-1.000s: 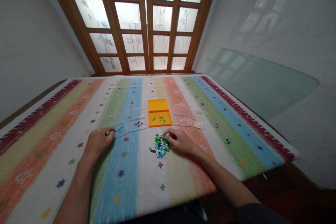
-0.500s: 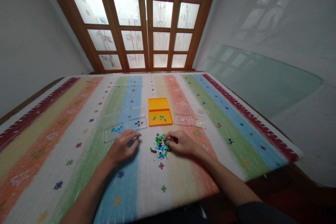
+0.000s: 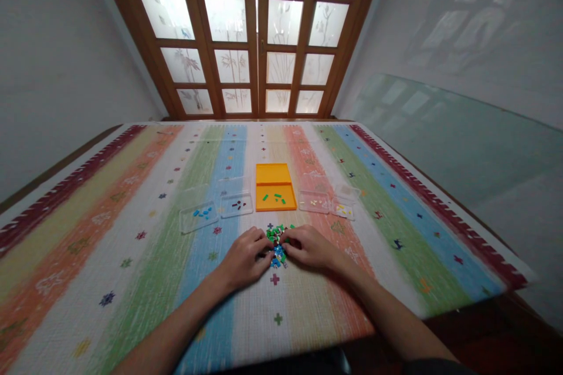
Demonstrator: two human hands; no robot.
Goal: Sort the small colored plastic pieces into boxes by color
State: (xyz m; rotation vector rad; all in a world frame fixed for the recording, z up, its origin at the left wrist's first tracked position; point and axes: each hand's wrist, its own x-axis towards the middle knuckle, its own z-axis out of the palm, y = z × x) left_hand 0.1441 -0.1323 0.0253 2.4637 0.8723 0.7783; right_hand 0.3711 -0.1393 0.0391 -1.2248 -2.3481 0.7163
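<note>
Left hand (image 3: 244,256) has crossed to the bead pile (image 3: 277,244) — both hands curled, grip unclear.

The left hand (image 3: 243,258) and right hand (image 3: 308,246) cover both flanks of the pile of small pieces (image 3: 277,244); single pieces are too small to distinguish, and any grip is unclear.

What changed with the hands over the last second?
The left hand left the clear tray of blue pieces and slid right to the pile of small pieces. The right hand stayed at the pile; the trays kept their places.
</note>
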